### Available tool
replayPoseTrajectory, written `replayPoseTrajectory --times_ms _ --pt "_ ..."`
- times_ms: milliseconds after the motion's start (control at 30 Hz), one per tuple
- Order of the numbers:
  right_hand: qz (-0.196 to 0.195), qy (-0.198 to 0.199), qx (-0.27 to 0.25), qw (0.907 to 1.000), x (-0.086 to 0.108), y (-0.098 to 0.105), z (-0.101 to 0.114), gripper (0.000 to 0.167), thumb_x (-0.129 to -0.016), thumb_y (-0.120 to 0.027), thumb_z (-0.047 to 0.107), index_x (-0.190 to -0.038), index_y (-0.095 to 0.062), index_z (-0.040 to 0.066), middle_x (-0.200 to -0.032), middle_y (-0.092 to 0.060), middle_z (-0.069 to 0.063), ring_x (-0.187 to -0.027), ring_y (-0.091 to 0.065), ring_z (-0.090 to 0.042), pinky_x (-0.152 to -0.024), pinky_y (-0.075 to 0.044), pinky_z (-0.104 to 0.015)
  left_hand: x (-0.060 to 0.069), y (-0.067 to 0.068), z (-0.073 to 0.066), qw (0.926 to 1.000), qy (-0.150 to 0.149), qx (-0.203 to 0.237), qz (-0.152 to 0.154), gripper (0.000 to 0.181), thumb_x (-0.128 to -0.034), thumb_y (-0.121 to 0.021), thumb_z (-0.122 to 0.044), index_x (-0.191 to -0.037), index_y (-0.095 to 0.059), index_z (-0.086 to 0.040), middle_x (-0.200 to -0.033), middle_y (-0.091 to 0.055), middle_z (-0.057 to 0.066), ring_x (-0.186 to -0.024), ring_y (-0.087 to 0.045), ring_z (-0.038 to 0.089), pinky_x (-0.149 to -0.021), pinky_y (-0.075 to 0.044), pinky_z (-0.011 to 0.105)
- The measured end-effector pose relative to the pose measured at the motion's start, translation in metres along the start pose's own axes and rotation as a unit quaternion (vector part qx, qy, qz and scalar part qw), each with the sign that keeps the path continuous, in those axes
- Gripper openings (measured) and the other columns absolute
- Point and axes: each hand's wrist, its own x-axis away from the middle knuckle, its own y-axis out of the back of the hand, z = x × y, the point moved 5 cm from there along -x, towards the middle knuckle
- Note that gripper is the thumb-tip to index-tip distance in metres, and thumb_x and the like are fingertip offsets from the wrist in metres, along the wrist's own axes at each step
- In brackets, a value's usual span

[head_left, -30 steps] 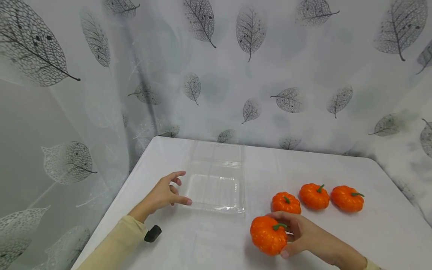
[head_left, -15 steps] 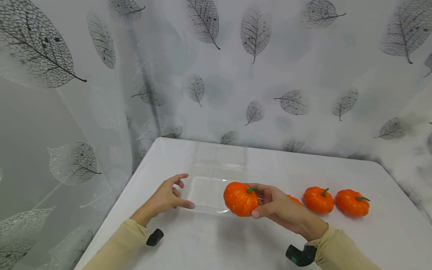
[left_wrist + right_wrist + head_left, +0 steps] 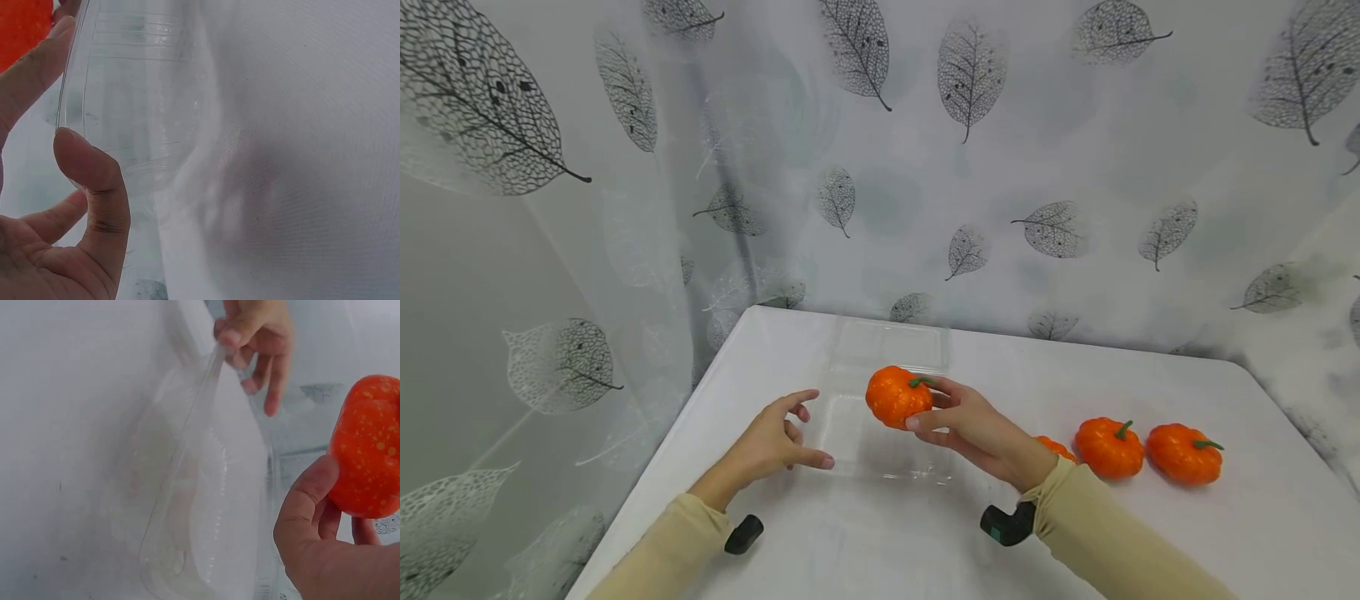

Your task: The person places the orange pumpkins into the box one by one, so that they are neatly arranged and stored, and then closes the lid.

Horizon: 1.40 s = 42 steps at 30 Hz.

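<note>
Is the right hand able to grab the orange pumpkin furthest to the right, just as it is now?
Probably not yet: the right hand is holding another pumpkin, so it would likely need to let go first. Nothing seems to cover the far-right pumpkin.

Pale curtain [image 3: 895, 208] hanging right behind the white counter [image 3: 857, 542], lacy dark leaves [image 3: 972, 77] printed all across it!

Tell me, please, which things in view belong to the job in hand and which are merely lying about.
Likely part of the job:
held pumpkin, in the right hand
clear container, left hand at its edge
three other pumpkins on the table, perhaps

Merely around:
leaf-patterned backdrop
black wrist devices, worn
</note>
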Motion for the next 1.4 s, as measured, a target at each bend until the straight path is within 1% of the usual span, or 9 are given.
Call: replayPoseTrajectory --times_ms 167,367,567,667,733,900,1033,1233,1400 --pt "-0.031 0.009 0.039 0.9987 -0.013 -0.002 -0.006 0.076 -0.086 -0.079 0.013 -0.15 -0.037 0.006 -0.145 -0.046 -0.017 -0.122 -0.057 -0.03 -0.102 -0.049 -0.041 0.001 0.0 -0.001 1.0 -0.001 -0.003 -0.007 0.109 -0.0584 -0.101 -0.02 -0.151 -0.045 -0.009 -0.12 -0.051 0.016 -0.069 -0.05 0.022 -0.055 -0.053 0.035" --pt "-0.066 0.0 0.07 0.9954 -0.023 -0.002 -0.012 0.077 -0.084 -0.082 0.016 -0.148 -0.041 0.006 -0.145 -0.046 -0.016 -0.119 -0.057 -0.029 -0.098 -0.051 -0.04 0.003 0.0 -0.002 0.9999 -0.008 -0.004 -0.01 0.108 -0.0579 -0.101 -0.019 -0.15 -0.046 -0.009 -0.119 -0.051 0.016 -0.069 -0.05 0.021 -0.054 -0.053 0.035" --pt "-0.099 0.017 0.163 0.9816 -0.029 0.001 -0.018 0.077 -0.081 -0.085 0.016 -0.146 -0.046 0.005 -0.141 -0.05 -0.014 -0.118 -0.056 -0.03 -0.094 -0.053 -0.041 0.004 -0.003 -0.006 0.9997 -0.019 -0.011 -0.012 0.108 -0.0568 -0.101 -0.02 -0.15 -0.047 -0.008 -0.117 -0.05 0.016 -0.069 -0.051 0.021 -0.053 -0.053 0.034" --pt "-0.105 0.027 0.214 0.9708 -0.032 0.001 -0.02 0.075 -0.082 -0.085 0.016 -0.145 -0.047 0.005 -0.14 -0.052 -0.011 -0.117 -0.056 -0.029 -0.093 -0.054 -0.042 0.004 -0.004 -0.007 0.9995 -0.021 -0.017 -0.014 0.107 -0.0575 -0.101 -0.019 -0.149 -0.048 -0.008 -0.116 -0.05 0.016 -0.07 -0.051 0.021 -0.052 -0.053 0.034" --pt "-0.103 0.039 0.255 0.9607 -0.034 0.0 -0.021 0.073 -0.083 -0.085 0.017 -0.145 -0.047 0.005 -0.139 -0.053 -0.01 -0.116 -0.057 -0.028 -0.095 -0.052 -0.044 0.004 -0.005 -0.009 0.9994 -0.024 -0.019 -0.013 0.106 -0.0579 -0.101 -0.018 -0.149 -0.047 -0.008 -0.116 -0.05 0.016 -0.069 -0.051 0.021 -0.052 -0.053 0.034" --pt "-0.096 0.072 0.366 0.923 -0.037 -0.003 -0.018 0.074 -0.084 -0.085 0.018 -0.145 -0.046 0.002 -0.139 -0.054 -0.009 -0.116 -0.056 -0.027 -0.1 -0.048 -0.049 0.003 -0.005 -0.009 0.9993 -0.032 -0.017 -0.008 0.106 -0.0584 -0.101 -0.018 -0.149 -0.047 -0.007 -0.115 -0.049 0.017 -0.068 -0.051 0.021 -0.051 -0.053 0.034" --pt "-0.093 0.083 0.423 0.8975 -0.037 -0.007 -0.017 0.077 -0.083 -0.085 0.017 -0.146 -0.044 -0.001 -0.14 -0.052 -0.012 -0.116 -0.056 -0.028 -0.102 -0.047 -0.049 0.003 -0.004 -0.008 0.9993 -0.035 -0.013 -0.005 0.107 -0.0574 -0.101 -0.02 -0.149 -0.047 -0.008 -0.115 -0.048 0.017 -0.069 -0.05 0.021 -0.051 -0.053 0.034" --pt "-0.092 0.082 0.471 0.8734 -0.037 -0.01 -0.016 0.078 -0.082 -0.086 0.015 -0.146 -0.044 -0.003 -0.142 -0.051 -0.018 -0.127 -0.052 -0.035 -0.107 -0.043 -0.05 0.003 -0.004 -0.006 0.9994 -0.03 -0.017 -0.003 0.108 -0.057 -0.101 -0.023 -0.149 -0.047 -0.008 -0.115 -0.049 0.017 -0.068 -0.05 0.02 -0.051 -0.052 0.033" --pt "-0.095 0.079 0.494 0.8606 -0.038 -0.011 -0.016 0.078 -0.081 -0.087 0.016 -0.144 -0.046 -0.005 -0.141 -0.052 -0.02 -0.129 -0.05 -0.038 -0.108 -0.041 -0.052 0.004 -0.004 -0.005 0.9995 -0.029 -0.012 0.0 0.109 -0.0562 -0.102 -0.023 -0.149 -0.047 -0.008 -0.116 -0.049 0.017 -0.068 -0.051 0.02 -0.051 -0.052 0.034"
